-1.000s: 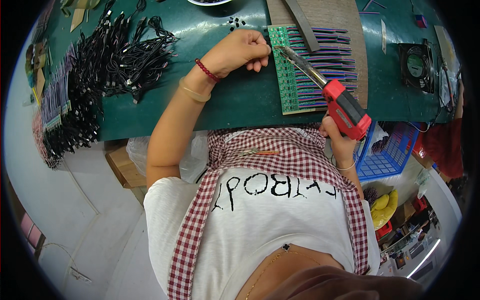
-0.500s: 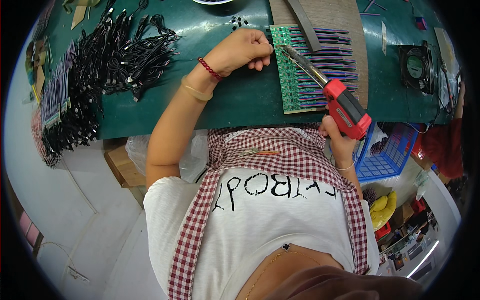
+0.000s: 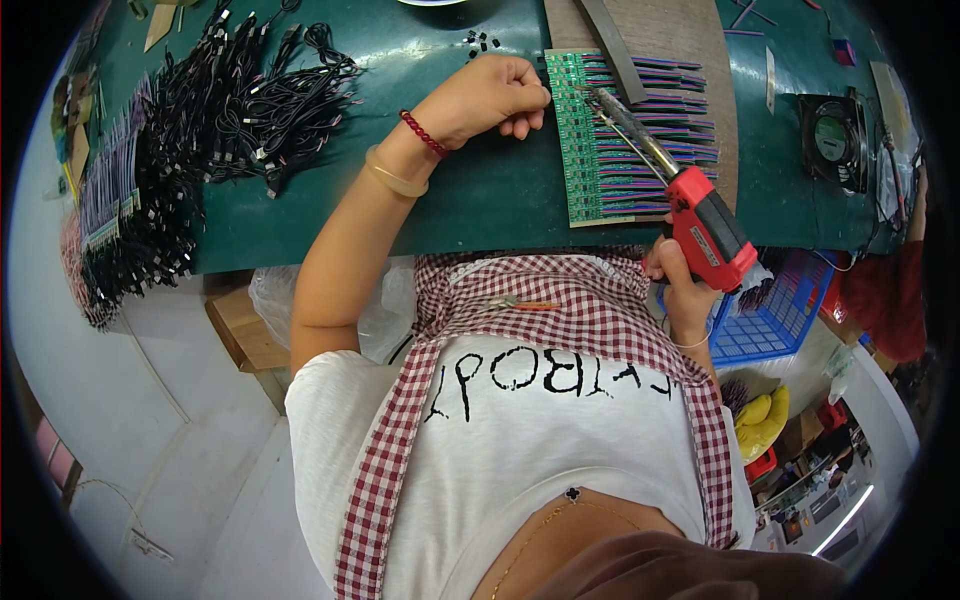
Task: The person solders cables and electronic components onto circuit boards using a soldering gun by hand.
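My right hand (image 3: 684, 290) grips a red and black soldering gun (image 3: 708, 232) by its handle. The gun's metal tip points up and left, over the wires beside the upper part of a green circuit board panel (image 3: 573, 175). Rows of thin multicoloured wires (image 3: 665, 160) run rightward from that panel. At the panel's upper left edge, my left hand (image 3: 497, 98) is closed in a pinch; whatever lies between its fingertips is hidden or too small to name. Several small black parts (image 3: 480, 44) lie on the table just beyond it.
Under the panel lies a brown board (image 3: 727, 110), with a grey bar (image 3: 612, 48) across the wires. Heaps of black cables (image 3: 270, 110) cover the table's left side. A black fan (image 3: 833, 140) stands at right. Below the table edge is a blue crate (image 3: 765, 325).
The soldering gun has moved right and slightly toward me, its tip drawing back from the panel's green pads. My left hand has barely shifted.
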The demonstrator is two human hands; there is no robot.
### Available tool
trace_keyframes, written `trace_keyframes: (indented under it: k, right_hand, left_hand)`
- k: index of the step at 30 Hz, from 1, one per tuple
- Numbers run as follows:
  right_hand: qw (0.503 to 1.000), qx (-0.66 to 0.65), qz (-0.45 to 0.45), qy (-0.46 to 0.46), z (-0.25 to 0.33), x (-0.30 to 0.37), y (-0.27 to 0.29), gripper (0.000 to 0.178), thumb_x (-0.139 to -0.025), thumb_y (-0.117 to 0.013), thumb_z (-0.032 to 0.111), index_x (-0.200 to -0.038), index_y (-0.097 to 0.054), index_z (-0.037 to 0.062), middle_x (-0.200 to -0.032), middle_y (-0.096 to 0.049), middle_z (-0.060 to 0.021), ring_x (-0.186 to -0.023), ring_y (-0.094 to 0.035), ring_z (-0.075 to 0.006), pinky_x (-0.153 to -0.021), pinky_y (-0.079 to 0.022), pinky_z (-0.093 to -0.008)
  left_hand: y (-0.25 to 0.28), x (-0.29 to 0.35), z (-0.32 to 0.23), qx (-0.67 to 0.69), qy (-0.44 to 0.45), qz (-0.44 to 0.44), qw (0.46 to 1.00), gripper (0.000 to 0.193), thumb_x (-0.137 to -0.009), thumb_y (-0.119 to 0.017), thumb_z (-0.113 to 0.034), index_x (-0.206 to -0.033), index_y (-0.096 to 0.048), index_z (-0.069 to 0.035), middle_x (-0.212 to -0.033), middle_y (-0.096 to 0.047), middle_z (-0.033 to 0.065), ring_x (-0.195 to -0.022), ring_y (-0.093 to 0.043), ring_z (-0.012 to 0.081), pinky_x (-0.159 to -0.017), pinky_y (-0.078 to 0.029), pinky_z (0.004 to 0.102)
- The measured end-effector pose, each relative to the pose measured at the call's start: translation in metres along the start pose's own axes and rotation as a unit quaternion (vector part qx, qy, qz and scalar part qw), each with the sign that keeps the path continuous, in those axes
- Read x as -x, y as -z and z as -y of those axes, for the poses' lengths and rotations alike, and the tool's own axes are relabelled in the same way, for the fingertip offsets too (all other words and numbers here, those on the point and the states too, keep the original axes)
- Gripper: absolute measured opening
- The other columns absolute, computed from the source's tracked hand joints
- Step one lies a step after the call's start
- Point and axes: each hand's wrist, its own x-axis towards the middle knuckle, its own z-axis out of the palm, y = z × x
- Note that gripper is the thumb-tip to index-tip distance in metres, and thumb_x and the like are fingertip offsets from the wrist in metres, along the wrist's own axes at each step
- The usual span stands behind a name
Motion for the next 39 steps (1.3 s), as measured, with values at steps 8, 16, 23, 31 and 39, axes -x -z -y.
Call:
trace_keyframes:
  k: [8, 16, 23, 31, 39]
  right_hand:
    - [1.0, 0.005, 0.011, 0.005, -0.001, 0.001, 0.002, 0.03, -0.085, -0.053, 0.005, -0.111, -0.046, -0.0064, -0.06, -0.049, -0.0061, -0.049, -0.043, -0.0105, -0.048, -0.035, -0.0237]
    - [0.988, -0.147, -0.031, 0.034, 0.019, -0.011, 0.012, 0.031, -0.086, -0.053, 0.011, -0.111, -0.044, -0.0057, -0.058, -0.046, -0.0059, -0.047, -0.04, -0.0109, -0.046, -0.037, -0.0245]
    - [0.973, -0.16, -0.1, 0.134, 0.038, -0.011, 0.054, 0.034, -0.087, -0.053, 0.022, -0.11, -0.043, -0.002, -0.059, -0.044, -0.0052, -0.047, -0.04, -0.0102, -0.044, -0.037, -0.0235]
    - [0.882, -0.113, -0.338, 0.309, 0.062, -0.023, 0.14, 0.027, -0.09, -0.049, 0.016, -0.109, -0.045, -0.0021, -0.062, -0.048, -0.0071, -0.051, -0.044, -0.0124, -0.047, -0.042, -0.027]
    - [0.858, 0.063, -0.498, 0.104, 0.002, -0.089, 0.229, 0.02, -0.08, -0.066, 0.018, -0.077, -0.057, 0.0002, -0.054, -0.052, -0.0032, -0.04, -0.048, -0.0096, -0.038, -0.039, -0.0219]
  left_hand:
    - [0.0, 0.001, -0.003, -0.007, -0.002, 0.001, 1.0, 0.016, -0.083, -0.057, -0.017, -0.073, -0.053, -0.005, -0.064, -0.058, 0.002, -0.051, -0.051, 0.0052, -0.045, -0.039, 0.0171]
    - [0.001, 0.002, -0.002, -0.017, 0.017, -0.014, 1.0, 0.014, -0.083, -0.056, -0.015, -0.075, -0.053, -0.004, -0.065, -0.058, 0.0031, -0.051, -0.052, 0.006, -0.046, -0.04, 0.0176]
    - [-0.003, 0.013, -0.022, -0.113, -0.007, -0.046, 0.992, 0.02, -0.084, -0.06, -0.02, -0.085, -0.058, 0.0, -0.068, -0.06, 0.0036, -0.056, -0.055, 0.0081, -0.049, -0.043, 0.0184]
    - [0.0, 0.019, 0.001, -0.473, -0.165, -0.282, 0.818, 0.015, -0.078, -0.061, -0.01, -0.081, -0.051, -0.001, -0.083, -0.053, 0.0158, -0.073, -0.053, 0.0354, -0.062, -0.042, 0.0411]
    - [-0.004, 0.013, 0.003, -0.53, -0.193, -0.31, 0.766, 0.012, -0.08, -0.059, -0.007, -0.079, -0.049, 0.002, -0.077, -0.053, 0.0173, -0.068, -0.052, 0.0353, -0.061, -0.042, 0.0415]
